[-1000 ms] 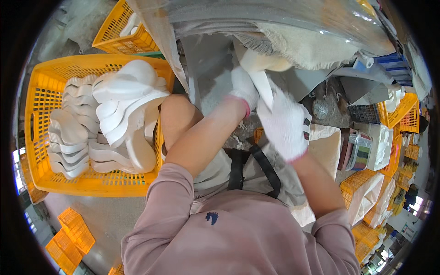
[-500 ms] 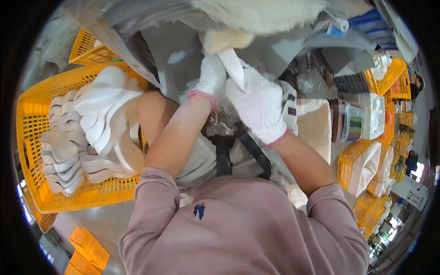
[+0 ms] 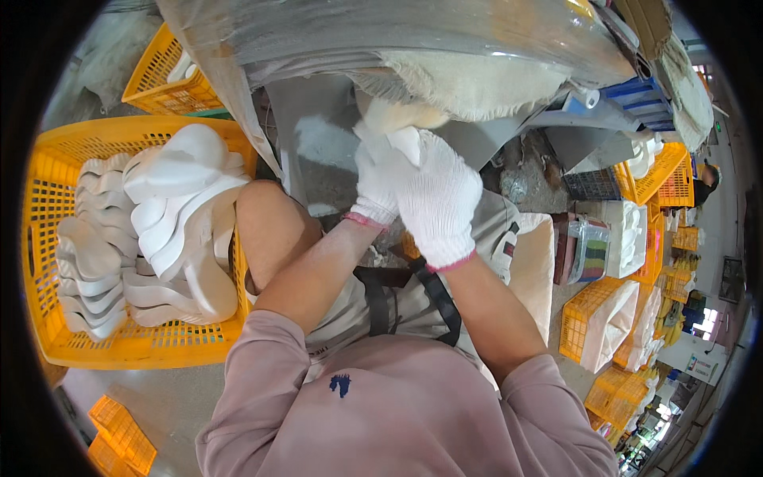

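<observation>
Both my hands wear white knit gloves with pink cuffs. They meet in front of me around a white sole-shaped piece (image 3: pixel 407 145), most of which my fingers cover. My left hand (image 3: pixel 375 179) is closed at its left side. My right hand (image 3: pixel 439 199) wraps it from the right. Just beyond lies a cream, rounded wheel-like part (image 3: pixel 401 117) under a frayed cloth; whether the piece touches it I cannot tell. At my left, a yellow crate (image 3: pixel 151 358) holds stacked white soles (image 3: pixel 187 163) beside my bare knee.
Grey plastic sheeting (image 3: pixel 397 36) and a frayed cream cloth (image 3: pixel 485 83) hang over the far side. A cloth-lined bin (image 3: pixel 534 278) stands by my right leg. Several yellow crates (image 3: pixel 584 322) line the right; another crate (image 3: pixel 163 91) is at the far left.
My hands have come nearer to me in the picture and closer together. Less of the white piece shows between them now. The whole view has shifted slightly.
</observation>
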A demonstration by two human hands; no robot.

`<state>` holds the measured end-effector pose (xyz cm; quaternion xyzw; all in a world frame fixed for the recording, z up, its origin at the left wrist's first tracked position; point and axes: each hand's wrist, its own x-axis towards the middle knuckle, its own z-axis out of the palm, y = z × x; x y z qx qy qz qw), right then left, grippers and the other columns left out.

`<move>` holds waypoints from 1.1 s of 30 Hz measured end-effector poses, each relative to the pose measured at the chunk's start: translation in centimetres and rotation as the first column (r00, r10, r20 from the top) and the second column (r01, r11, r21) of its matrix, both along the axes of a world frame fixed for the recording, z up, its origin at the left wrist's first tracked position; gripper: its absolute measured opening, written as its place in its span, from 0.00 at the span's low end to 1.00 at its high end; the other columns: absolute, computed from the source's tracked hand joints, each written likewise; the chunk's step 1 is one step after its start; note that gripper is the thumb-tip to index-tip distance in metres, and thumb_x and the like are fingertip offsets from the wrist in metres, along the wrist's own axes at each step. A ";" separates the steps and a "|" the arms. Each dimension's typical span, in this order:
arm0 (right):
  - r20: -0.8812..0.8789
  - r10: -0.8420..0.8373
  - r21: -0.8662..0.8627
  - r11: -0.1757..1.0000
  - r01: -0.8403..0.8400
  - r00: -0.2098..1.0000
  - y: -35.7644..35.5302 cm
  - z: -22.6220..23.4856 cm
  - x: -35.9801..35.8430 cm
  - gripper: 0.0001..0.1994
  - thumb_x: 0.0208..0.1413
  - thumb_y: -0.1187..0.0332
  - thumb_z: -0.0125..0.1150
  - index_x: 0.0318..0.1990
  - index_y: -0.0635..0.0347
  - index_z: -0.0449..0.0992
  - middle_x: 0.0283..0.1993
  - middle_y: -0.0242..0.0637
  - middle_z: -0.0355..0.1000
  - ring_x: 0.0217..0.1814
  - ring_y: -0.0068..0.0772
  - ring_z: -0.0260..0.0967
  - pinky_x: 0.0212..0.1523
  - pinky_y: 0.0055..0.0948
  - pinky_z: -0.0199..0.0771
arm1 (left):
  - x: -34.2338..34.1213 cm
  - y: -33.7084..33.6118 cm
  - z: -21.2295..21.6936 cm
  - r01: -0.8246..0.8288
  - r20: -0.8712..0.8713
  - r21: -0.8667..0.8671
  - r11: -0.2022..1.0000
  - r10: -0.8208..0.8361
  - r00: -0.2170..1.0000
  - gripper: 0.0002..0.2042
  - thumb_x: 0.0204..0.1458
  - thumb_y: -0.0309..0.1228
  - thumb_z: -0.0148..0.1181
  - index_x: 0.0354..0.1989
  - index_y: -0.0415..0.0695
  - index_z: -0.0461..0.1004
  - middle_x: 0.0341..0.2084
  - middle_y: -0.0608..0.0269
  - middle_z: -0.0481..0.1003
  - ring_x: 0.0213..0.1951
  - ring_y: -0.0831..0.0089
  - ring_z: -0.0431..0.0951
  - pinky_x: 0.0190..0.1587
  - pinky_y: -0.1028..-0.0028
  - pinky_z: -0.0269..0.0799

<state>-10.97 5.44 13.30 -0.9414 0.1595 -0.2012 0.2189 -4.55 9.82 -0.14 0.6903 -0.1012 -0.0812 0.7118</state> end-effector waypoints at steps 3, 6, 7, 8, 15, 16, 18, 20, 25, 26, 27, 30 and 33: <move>-0.010 0.209 0.255 0.946 -0.200 0.978 -1.5 -1.1 0.2 0.17 0.57 0.55 0.67 0.45 0.59 0.83 0.42 0.47 0.82 0.40 0.53 0.81 0.41 0.39 0.80 | 1.0 0.8 -0.5 0.232 0.002 -0.375 0.898 -0.249 0.968 0.24 0.60 0.37 0.66 0.60 0.36 0.73 0.48 0.57 0.81 0.44 0.56 0.82 0.51 0.65 0.80; -0.454 0.220 0.551 0.831 0.077 0.864 -0.8 3.6 -1.6 0.20 0.49 0.59 0.72 0.44 0.65 0.82 0.36 0.52 0.82 0.41 0.44 0.83 0.44 0.40 0.82 | 2.2 0.9 -1.5 0.210 -0.426 -0.649 0.732 -0.577 0.697 0.17 0.68 0.43 0.54 0.52 0.43 0.78 0.39 0.62 0.83 0.40 0.62 0.83 0.47 0.63 0.81; -0.607 0.164 0.451 0.877 0.167 0.778 0.3 5.2 -2.3 0.24 0.48 0.60 0.72 0.50 0.66 0.80 0.38 0.51 0.82 0.42 0.43 0.83 0.45 0.39 0.82 | 2.7 0.5 -1.6 0.062 -0.565 -0.728 0.683 -0.649 0.510 0.16 0.68 0.42 0.52 0.51 0.44 0.79 0.38 0.61 0.84 0.39 0.62 0.83 0.46 0.61 0.80; -0.427 0.203 0.770 0.592 0.237 0.881 0.6 5.5 -4.5 0.27 0.48 0.58 0.72 0.54 0.64 0.80 0.40 0.50 0.82 0.43 0.47 0.83 0.47 0.38 0.82 | 3.2 0.2 -1.7 -0.002 -0.564 -0.767 0.641 -0.674 0.477 0.18 0.68 0.45 0.50 0.51 0.45 0.78 0.38 0.61 0.83 0.39 0.61 0.83 0.45 0.61 0.80; -0.257 0.282 0.951 0.245 0.189 0.925 -0.8 3.7 -1.1 0.17 0.46 0.65 0.73 0.45 0.60 0.82 0.44 0.53 0.81 0.39 0.54 0.80 0.34 0.40 0.82 | 2.4 0.2 2.5 -0.009 -0.542 -0.644 0.765 -0.448 0.711 0.30 0.65 0.64 0.41 0.51 0.50 0.75 0.39 0.61 0.79 0.40 0.58 0.81 0.44 0.57 0.79; -0.243 0.336 0.800 0.600 -0.008 0.910 -0.2 3.3 -3.6 0.23 0.48 0.66 0.71 0.53 0.62 0.77 0.50 0.55 0.78 0.44 0.57 0.79 0.42 0.43 0.81 | 1.1 0.4 3.3 -0.059 -0.585 -0.664 0.745 -0.470 0.661 0.32 0.65 0.67 0.40 0.52 0.50 0.75 0.39 0.61 0.79 0.41 0.58 0.80 0.44 0.57 0.79; -0.277 0.309 0.374 0.907 -0.194 0.910 1.3 2.5 -9.8 0.34 0.50 0.67 0.69 0.67 0.63 0.67 0.58 0.58 0.74 0.55 0.62 0.74 0.56 0.48 0.76 | -1.8 0.7 4.4 -0.293 -0.723 -0.674 0.678 -0.526 0.448 0.36 0.64 0.73 0.37 0.52 0.52 0.74 0.39 0.61 0.78 0.41 0.57 0.80 0.43 0.56 0.78; -0.359 0.226 0.364 0.927 -0.087 0.906 2.0 1.3 -12.8 0.36 0.51 0.64 0.72 0.68 0.63 0.67 0.56 0.57 0.75 0.57 0.60 0.74 0.59 0.47 0.74 | -2.1 0.8 4.5 -0.275 -0.766 -0.629 0.727 -0.520 0.378 0.36 0.66 0.72 0.35 0.52 0.52 0.74 0.39 0.60 0.77 0.42 0.55 0.79 0.43 0.55 0.78; -0.184 -0.018 0.125 0.991 0.042 0.983 1.0 1.1 -5.7 0.29 0.48 0.57 0.77 0.54 0.65 0.77 0.46 0.50 0.80 0.46 0.53 0.82 0.48 0.44 0.81 | 5.9 0.6 0.6 0.051 -0.320 -0.896 0.440 -0.724 0.611 0.26 0.69 0.57 0.39 0.50 0.49 0.76 0.41 0.56 0.81 0.45 0.53 0.82 0.49 0.56 0.78; -0.235 0.095 0.022 0.995 -0.093 0.967 -0.1 1.3 -2.6 0.27 0.49 0.56 0.76 0.53 0.64 0.78 0.46 0.52 0.80 0.45 0.55 0.81 0.47 0.46 0.81 | 7.1 0.6 -0.4 0.101 -0.333 -0.844 0.526 -0.663 0.670 0.24 0.69 0.54 0.39 0.50 0.49 0.76 0.41 0.57 0.82 0.45 0.54 0.82 0.50 0.57 0.78; -0.151 0.131 0.057 0.991 -0.124 0.980 -0.2 1.2 -2.3 0.26 0.50 0.56 0.75 0.53 0.63 0.78 0.46 0.52 0.80 0.45 0.56 0.81 0.47 0.46 0.80 | 7.4 0.8 -1.4 0.123 -0.353 -0.784 0.608 -0.599 0.719 0.22 0.69 0.51 0.39 0.49 0.49 0.76 0.41 0.57 0.82 0.44 0.55 0.82 0.50 0.58 0.78; -0.126 0.065 0.105 0.993 -0.052 0.990 -0.4 1.1 -3.1 0.25 0.50 0.55 0.74 0.50 0.62 0.80 0.45 0.50 0.80 0.45 0.56 0.80 0.46 0.46 0.80 | 6.2 1.5 -2.2 0.081 -0.530 -0.664 0.743 -0.545 0.649 0.18 0.69 0.41 0.38 0.47 0.48 0.77 0.43 0.59 0.83 0.44 0.58 0.83 0.52 0.61 0.78; -0.014 0.025 0.094 0.995 -0.023 1.000 0.0 0.0 -5.0 0.26 0.49 0.51 0.75 0.49 0.62 0.81 0.41 0.51 0.81 0.44 0.55 0.81 0.45 0.45 0.81 | 3.6 1.6 0.4 0.057 -0.262 -0.938 0.342 -0.806 0.531 0.17 0.70 0.40 0.40 0.46 0.46 0.76 0.42 0.58 0.82 0.44 0.62 0.84 0.51 0.64 0.80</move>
